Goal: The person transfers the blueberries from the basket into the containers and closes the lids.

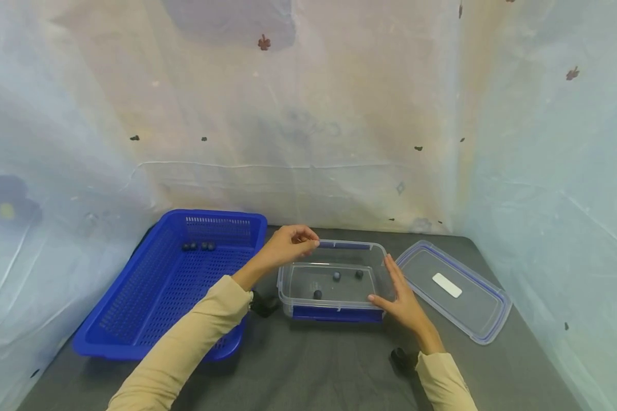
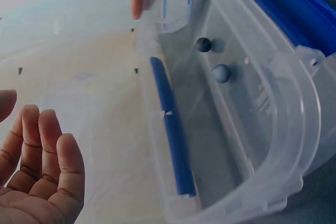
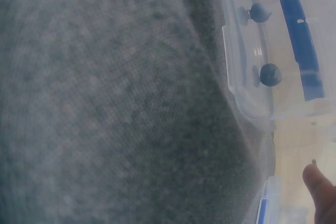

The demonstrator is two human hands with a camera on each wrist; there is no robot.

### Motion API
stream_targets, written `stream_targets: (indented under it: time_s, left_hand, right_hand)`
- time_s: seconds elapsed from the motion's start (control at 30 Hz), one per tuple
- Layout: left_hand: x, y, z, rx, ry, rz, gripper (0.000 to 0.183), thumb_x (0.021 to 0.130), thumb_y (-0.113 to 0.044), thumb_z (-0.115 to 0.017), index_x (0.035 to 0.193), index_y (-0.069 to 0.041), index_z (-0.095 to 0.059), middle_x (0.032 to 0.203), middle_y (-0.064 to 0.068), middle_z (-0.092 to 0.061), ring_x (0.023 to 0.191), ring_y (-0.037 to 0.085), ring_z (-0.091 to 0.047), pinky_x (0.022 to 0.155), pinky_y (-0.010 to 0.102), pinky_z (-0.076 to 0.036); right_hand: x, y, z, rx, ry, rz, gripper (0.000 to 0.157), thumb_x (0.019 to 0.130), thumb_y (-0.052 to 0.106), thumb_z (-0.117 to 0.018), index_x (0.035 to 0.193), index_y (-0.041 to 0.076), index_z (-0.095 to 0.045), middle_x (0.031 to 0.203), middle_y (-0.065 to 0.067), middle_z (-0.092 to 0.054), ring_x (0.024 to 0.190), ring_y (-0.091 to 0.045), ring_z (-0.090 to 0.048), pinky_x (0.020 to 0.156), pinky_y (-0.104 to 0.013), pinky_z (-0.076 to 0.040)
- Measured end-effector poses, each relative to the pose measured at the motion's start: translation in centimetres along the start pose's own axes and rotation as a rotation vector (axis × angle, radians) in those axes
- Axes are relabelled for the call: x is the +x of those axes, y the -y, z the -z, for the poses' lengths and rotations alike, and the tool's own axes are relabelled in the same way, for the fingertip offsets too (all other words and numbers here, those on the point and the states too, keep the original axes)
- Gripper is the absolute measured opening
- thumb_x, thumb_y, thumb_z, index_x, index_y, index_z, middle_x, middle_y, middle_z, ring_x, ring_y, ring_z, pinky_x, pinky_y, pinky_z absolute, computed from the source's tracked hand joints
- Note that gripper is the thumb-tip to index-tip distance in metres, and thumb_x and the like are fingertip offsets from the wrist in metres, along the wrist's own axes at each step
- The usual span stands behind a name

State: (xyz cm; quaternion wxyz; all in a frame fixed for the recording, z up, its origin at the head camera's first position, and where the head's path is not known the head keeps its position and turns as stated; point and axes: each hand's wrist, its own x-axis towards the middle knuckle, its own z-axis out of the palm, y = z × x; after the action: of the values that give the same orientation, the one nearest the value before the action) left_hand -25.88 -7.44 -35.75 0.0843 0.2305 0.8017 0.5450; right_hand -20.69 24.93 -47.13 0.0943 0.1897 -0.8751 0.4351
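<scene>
A clear plastic food container (image 1: pixel 334 302) with blue clips stands uncovered on the table. Inside it lie three small round dark-blue berries, apparently blueberries (image 1: pixel 336 276); two of these blueberries (image 2: pixel 221 73) show in the left wrist view. My left hand (image 1: pixel 288 245) hovers by the container's back left corner, fingers loosely bent and nothing visible in them. Along the container's right side rest the straight fingers of my right hand (image 1: pixel 403 299), its thumb at the front right of the rim. Only a fingertip of that hand appears in the right wrist view.
To the left stands a blue perforated basket (image 1: pixel 156 337), several more blueberries (image 1: pixel 204 246) in its far part. The container's clear lid (image 1: pixel 473 302), with a white label, lies flat on the right. A patterned sheet (image 1: pixel 308 114) hangs behind the grey table (image 1: pixel 308 371).
</scene>
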Motion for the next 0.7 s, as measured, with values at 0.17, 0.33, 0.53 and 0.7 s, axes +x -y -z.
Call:
stream_targets:
  time_s: [0.17,0.33,0.53,0.7]
  left_hand:
    - [-0.8,-0.1,1.3,-0.001,-0.077,-0.062,0.023,0.097,-0.023,-0.063,0.111,-0.005,-0.066,0.095,0.006,-0.066,0.085,0.022,-0.063,0.074,0.036,-0.054]
    - [-1.7,-0.2,2.8,0.005,-0.172,-0.042,0.021,0.097,-0.026,-0.063,0.11,-0.011,-0.067,0.097,0.005,-0.067,0.087,0.024,-0.063,0.075,0.037,-0.052]
    - [-2.8,-0.1,4.9,0.006,-0.281,-0.064,0.024,0.096,-0.028,-0.063,0.11,-0.008,-0.066,0.1,0.008,-0.066,0.09,0.027,-0.063,0.078,0.04,-0.052]
    - [-3.7,0.1,6.9,0.026,-0.364,-0.072,0.027,0.097,-0.026,-0.062,0.113,-0.005,-0.066,0.101,0.012,-0.065,0.087,0.024,-0.062,0.075,0.035,-0.053]
  right_hand:
    - [0.1,-0.2,0.0,-0.006,0.0,0.017,0.097,0.081,0.028,-0.077,0.153,0.002,-0.018,0.16,-0.015,-0.011,0.143,-0.041,-0.011,0.103,-0.069,-0.016]
    - [0.1,-0.3,0.0,-0.007,-0.003,0.015,0.097,0.081,0.029,-0.077,0.155,0.007,-0.017,0.16,-0.015,-0.01,0.143,-0.04,-0.011,0.104,-0.069,-0.016]
    - [0.1,-0.4,-0.1,-0.01,-0.007,0.014,0.098,0.081,0.029,-0.077,0.155,0.007,-0.017,0.16,-0.014,-0.011,0.143,-0.04,-0.012,0.104,-0.069,-0.016]
    - [0.1,-0.3,-0.2,-0.002,-0.006,0.013,0.098,0.08,0.028,-0.078,0.154,0.002,-0.019,0.16,-0.014,-0.011,0.143,-0.04,-0.011,0.104,-0.069,-0.015]
